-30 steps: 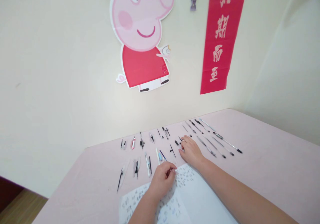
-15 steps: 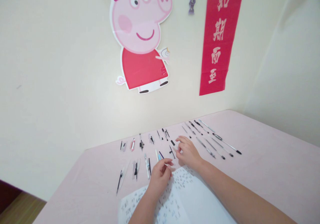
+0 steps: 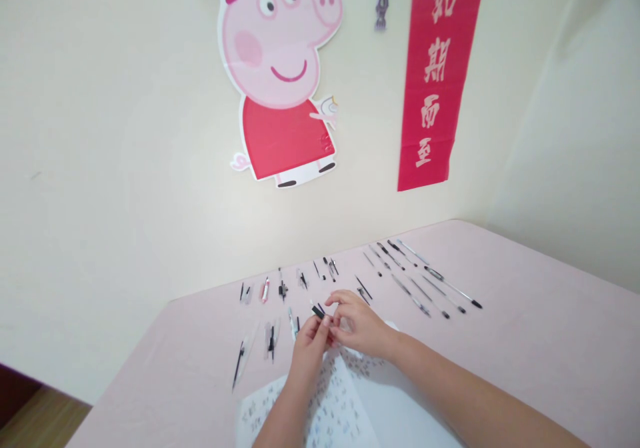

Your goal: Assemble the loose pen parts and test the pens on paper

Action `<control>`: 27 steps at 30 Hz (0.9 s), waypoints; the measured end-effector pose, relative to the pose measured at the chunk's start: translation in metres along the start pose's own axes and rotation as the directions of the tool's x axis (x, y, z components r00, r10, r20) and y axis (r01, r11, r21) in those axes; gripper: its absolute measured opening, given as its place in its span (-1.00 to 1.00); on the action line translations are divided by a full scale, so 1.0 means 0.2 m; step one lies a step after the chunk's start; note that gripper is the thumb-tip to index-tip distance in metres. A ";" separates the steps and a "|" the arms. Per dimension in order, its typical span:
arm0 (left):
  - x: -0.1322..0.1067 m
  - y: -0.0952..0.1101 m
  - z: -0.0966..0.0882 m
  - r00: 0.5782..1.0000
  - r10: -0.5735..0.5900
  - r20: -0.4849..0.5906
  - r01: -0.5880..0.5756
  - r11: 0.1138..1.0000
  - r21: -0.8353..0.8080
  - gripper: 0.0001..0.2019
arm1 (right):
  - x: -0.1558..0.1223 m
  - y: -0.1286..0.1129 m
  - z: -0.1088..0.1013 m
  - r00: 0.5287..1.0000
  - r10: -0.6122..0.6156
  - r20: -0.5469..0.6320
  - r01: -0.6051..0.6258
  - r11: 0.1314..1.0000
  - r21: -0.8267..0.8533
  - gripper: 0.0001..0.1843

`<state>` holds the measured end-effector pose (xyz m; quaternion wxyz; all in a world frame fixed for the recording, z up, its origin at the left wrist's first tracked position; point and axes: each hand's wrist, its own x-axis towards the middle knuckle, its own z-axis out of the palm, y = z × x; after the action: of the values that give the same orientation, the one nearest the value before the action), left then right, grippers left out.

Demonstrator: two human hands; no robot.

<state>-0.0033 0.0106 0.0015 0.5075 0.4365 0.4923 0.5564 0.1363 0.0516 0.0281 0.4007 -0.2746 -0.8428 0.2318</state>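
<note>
A pen part with a black end (image 3: 318, 312) sticks up from the pinched fingers of my left hand (image 3: 309, 348). My right hand (image 3: 361, 328) is close against it, index finger arched and the other fingertips curled in by the left thumb; what they grip is hidden. Below both hands lies a sheet of paper (image 3: 345, 401) covered in handwriting. Just past my right hand are a dark refill and a small black piece (image 3: 363, 291). Beyond my left fingers, a pale pen barrel (image 3: 292, 325) and a dark refill are partly covered.
Pens taken apart lie in groups on the pink tabletop (image 3: 165, 368), such as a dark refill (image 3: 238, 365) and a red-and-white pen (image 3: 265, 290). Several whole-looking pens (image 3: 453, 288) are lined up at right. The wall behind bears a cartoon pig (image 3: 287, 135) and a red banner (image 3: 435, 115).
My right hand has come left and nearer to me, up against my left hand. The black-ended part, earlier at my right fingers, is now in my left. A refill beyond my right hand is uncovered.
</note>
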 end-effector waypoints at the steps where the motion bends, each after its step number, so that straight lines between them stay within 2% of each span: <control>1: 0.00 0.00 0.00 1.000 -0.010 -0.011 0.010 1.000 -0.004 -0.63 | 0.00 0.00 0.00 1.000 0.000 0.004 0.000 1.000 0.007 -0.90; 6: -0.01 0.02 0.00 0.996 -0.070 -0.057 0.066 0.996 -0.068 -0.62 | 0.01 0.01 -0.02 0.998 0.063 -0.012 -0.062 0.998 0.030 -0.90; 9: -0.02 0.04 0.01 0.995 -0.072 -0.061 0.067 0.994 -0.082 -0.59 | 0.03 0.06 -0.06 0.986 0.157 -0.063 -0.158 0.987 -0.010 -0.87; 12: -0.02 0.04 0.01 0.996 -0.060 -0.066 0.055 0.996 -0.067 -0.59 | 0.04 0.17 -0.12 0.930 0.337 -0.145 -0.357 0.921 -0.154 -0.85; 17: -0.01 0.03 0.00 0.993 -0.057 -0.100 0.050 0.996 -0.076 -0.60 | 0.00 0.38 -0.21 0.825 0.532 -0.190 -0.563 0.749 -0.349 -0.76; 21: -0.01 0.03 -0.01 0.992 -0.052 -0.114 0.044 0.997 -0.066 -0.61 | -0.04 0.44 -0.23 0.784 0.601 -0.154 -0.607 0.693 -0.388 -0.78; 27: -0.01 0.00 -0.03 0.991 0.043 -0.127 -0.033 0.996 0.081 -0.66 | -0.03 0.40 -0.19 0.808 0.583 -0.086 -0.551 0.695 -0.461 -0.78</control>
<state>-0.0087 0.0080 0.0013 0.4463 0.4287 0.5371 0.5732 0.1929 0.1130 -0.0022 0.2034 -0.6006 -0.7597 0.1441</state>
